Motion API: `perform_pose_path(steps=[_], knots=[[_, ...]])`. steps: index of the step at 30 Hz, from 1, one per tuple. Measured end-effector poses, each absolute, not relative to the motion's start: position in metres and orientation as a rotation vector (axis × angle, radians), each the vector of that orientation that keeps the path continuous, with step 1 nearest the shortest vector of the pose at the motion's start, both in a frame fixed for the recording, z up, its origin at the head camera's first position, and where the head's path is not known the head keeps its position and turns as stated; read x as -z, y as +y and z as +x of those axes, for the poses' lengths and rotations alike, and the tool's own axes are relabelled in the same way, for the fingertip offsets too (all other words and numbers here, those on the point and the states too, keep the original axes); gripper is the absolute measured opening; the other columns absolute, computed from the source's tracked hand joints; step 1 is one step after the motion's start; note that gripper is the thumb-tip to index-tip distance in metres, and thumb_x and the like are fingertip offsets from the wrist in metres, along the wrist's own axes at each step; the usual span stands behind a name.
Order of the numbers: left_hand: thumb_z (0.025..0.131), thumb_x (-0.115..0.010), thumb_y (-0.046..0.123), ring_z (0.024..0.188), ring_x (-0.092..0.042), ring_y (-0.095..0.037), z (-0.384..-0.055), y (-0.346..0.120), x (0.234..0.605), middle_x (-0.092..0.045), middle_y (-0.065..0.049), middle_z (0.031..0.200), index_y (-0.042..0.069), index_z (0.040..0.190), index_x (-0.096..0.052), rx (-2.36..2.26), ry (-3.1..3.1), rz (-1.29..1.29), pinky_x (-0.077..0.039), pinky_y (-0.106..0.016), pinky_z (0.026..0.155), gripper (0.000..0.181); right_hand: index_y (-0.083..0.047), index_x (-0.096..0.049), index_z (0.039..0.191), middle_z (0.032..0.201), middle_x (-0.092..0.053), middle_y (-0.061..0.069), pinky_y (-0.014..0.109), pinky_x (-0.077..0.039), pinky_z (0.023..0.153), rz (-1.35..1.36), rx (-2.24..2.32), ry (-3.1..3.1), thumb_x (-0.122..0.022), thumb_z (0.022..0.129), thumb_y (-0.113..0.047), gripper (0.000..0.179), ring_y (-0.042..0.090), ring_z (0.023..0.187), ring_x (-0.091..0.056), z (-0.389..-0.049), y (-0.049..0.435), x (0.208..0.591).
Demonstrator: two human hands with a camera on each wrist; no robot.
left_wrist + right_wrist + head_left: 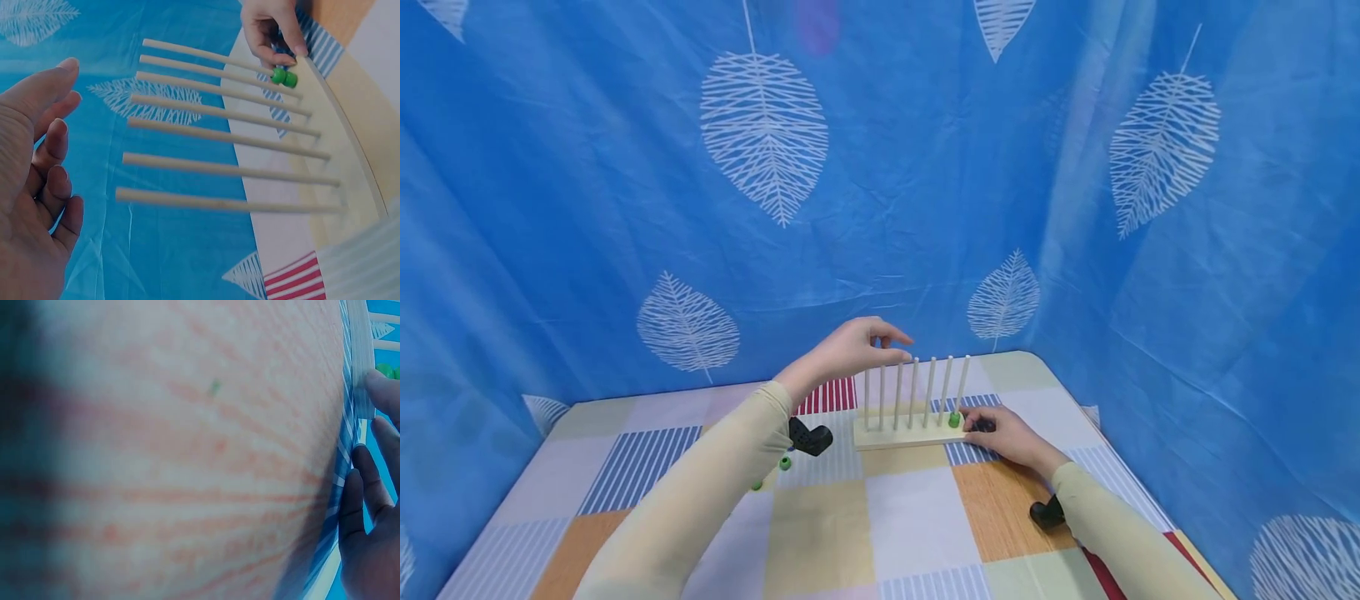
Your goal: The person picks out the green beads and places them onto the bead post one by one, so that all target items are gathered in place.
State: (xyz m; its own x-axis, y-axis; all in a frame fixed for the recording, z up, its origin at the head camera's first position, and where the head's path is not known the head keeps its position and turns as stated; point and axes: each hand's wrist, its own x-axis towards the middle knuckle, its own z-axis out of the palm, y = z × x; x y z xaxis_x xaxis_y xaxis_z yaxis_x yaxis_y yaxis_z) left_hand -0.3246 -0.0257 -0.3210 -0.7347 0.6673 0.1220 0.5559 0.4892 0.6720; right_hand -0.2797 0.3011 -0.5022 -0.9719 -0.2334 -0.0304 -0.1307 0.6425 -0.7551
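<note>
A pale wooden peg stand (895, 436) with a row of several upright rods (187, 164) is on the table. Two green beads (285, 77) are stacked at the foot of the rod at its right end. My right hand (1011, 437) holds that end of the base, thumb at the near edge and fingertips by the beads. Above the rod tops at the left side is my left hand (861, 343), thumb apart from loosely bent fingers. Nothing shows between those fingers in the left wrist view.
Loose green beads (785, 462) lie on the patchwork tablecloth (820, 533), left of the stand and partly behind the left sleeve. Black wrist cameras (810, 437) are strapped to both arms. A blue curtain (895, 208) with white leaves hangs behind the table and along its right.
</note>
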Motion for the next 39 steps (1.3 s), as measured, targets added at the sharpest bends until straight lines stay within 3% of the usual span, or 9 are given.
perform_pose_path(steps=[12,30,39], knots=[[0.097,-0.071,0.043,0.067,-0.045,-0.019,-0.31,-0.069,0.328,-0.06,-0.001,0.095,0.032,0.124,-0.074,-1.072,2.605,1.004,-0.041,-0.036,0.062,0.03,-0.023,-0.069,0.093,0.151,-0.053,0.005,0.064,-0.021,0.115,-0.304,1.223,2.753,-0.074,0.097,-0.026,0.006,0.039,0.145,-0.038,-0.28,0.304,0.507],[0.096,-0.072,0.046,0.085,-0.053,-0.023,-0.288,-0.133,0.334,-0.063,0.004,0.103,0.031,0.127,-0.073,-1.113,2.672,0.901,-0.046,-0.04,0.073,0.035,-0.022,-0.07,0.094,0.15,-0.055,0.005,0.066,-0.02,0.115,-0.263,1.23,2.717,-0.075,0.095,-0.027,0.008,0.041,0.145,-0.036,-0.283,0.301,0.507],[0.096,-0.071,0.045,0.087,-0.054,-0.024,-0.282,-0.158,0.344,-0.063,0.001,0.103,0.024,0.129,-0.072,-1.127,2.685,0.85,-0.046,-0.041,0.073,0.039,-0.023,-0.07,0.096,0.15,-0.054,0.004,0.066,-0.018,0.116,-0.228,1.248,2.705,-0.075,0.095,-0.026,0.006,0.039,0.146,-0.035,-0.284,0.299,0.503]])
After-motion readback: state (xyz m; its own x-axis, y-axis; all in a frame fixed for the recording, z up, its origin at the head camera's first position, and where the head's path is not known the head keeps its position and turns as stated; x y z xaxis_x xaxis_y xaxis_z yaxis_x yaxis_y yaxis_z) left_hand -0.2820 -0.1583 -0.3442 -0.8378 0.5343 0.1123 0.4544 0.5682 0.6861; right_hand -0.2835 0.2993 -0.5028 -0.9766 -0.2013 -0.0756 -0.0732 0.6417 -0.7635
